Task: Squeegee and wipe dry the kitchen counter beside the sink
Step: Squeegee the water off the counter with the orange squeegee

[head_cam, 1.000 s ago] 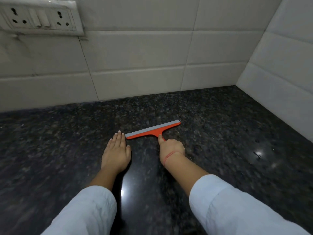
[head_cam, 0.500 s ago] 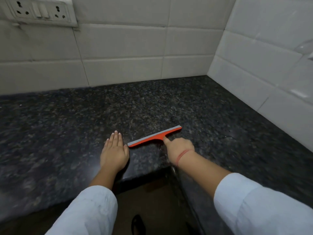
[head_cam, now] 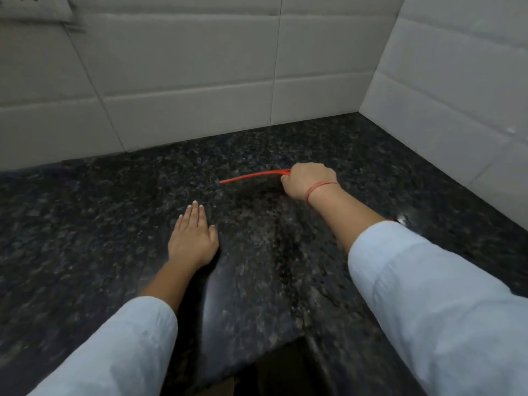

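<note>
A dark speckled granite counter (head_cam: 114,224) fills an inside corner under white wall tiles. My right hand (head_cam: 307,181), with a red thread at the wrist, grips the handle of an orange squeegee (head_cam: 251,176). The squeegee shows edge-on as a thin orange line that reaches left from my fist, far back toward the wall. My left hand (head_cam: 193,238) lies flat on the counter with its fingers together, nearer to me and left of the squeegee. It holds nothing. No sink or cloth is in view.
White tiled walls (head_cam: 185,81) close the counter at the back and on the right (head_cam: 443,95). A switch plate (head_cam: 34,7) sits at the top left. The counter's inner front edge (head_cam: 271,352) is at the bottom centre, with dark floor below it.
My right hand has carried the squeegee up and to the right, farther toward the back wall, and its blade now shows edge-on. My left hand has stayed flat on the counter.
</note>
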